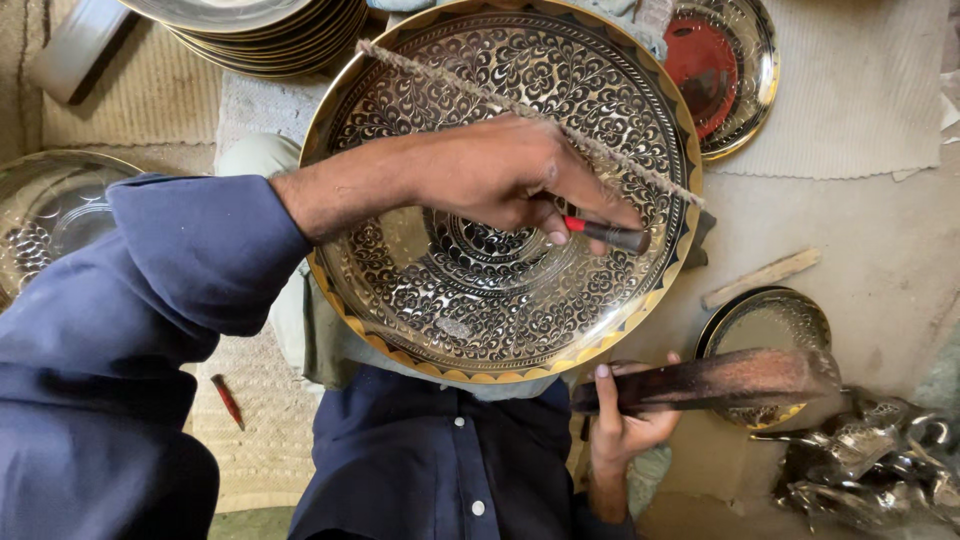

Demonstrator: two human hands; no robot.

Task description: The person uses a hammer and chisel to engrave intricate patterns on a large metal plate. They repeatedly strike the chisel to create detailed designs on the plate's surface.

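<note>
Left hand: left hand (500, 175) reaches in from the left in a blue sleeve, fingers pinched tight round a small chisel (608, 235) with a red band and a dark tip. The tip looks like it's on the plate face, right of centre.
Right hand: right hand (620, 420) sits lower down, below the plate's rim, clenched round a dark wooden mallet (715, 380). Mallet lies roughly level, blurred, head end pointing right.
Big plate: engraved brass plate (480, 290), round, packed with scroll pattern and a gold scalloped border. It's tilted up, resting on the person's lap, taking up most of the middle of the view.
String: rough cord (470, 90) runs diagonally over the plate's upper half, top left to right edge, passing just above the left hand's knuckles.
Small plate: smaller engraved plate (765, 325) on the floor to the right, partly behind the mallet.
Red plate: plate with a red centre (715, 65) at the top right, on a pale mat.
Stack: pile of plain plates (260, 35) at the top left.
Odds and ends: wooden stick (760, 278) on the floor right of the big plate, a spare red tool (227, 400) on the mat at lower left, shiny metal scraps (870, 460) in the bottom right corner.
</note>
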